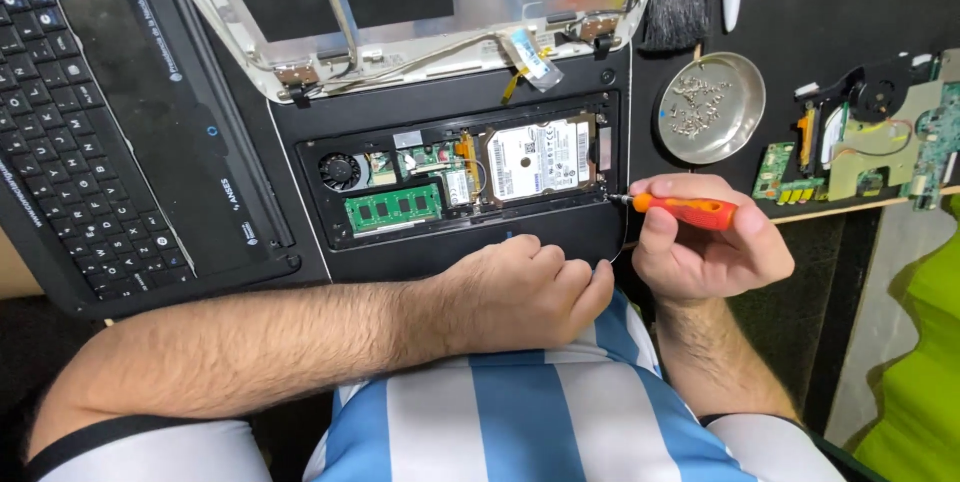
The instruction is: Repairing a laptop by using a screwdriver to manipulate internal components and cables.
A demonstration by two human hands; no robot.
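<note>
The right hand (705,242) is curled tight around an orange-handled screwdriver (690,209), thumb and fingers wrapped over the handle. Its tip points left and meets the right edge of the open bay in the black laptop base (455,247), just beside the silver hard drive (537,160). The left hand (525,292) rests in a loose fist on the near edge of the laptop base, fingers folded under, pinching a thin wire (622,242) that rises toward the screwdriver tip. The green memory module (393,209) lies left of the drive. A round metal dish (745,112) holding small screws sits toward the bench's right side.
</note>
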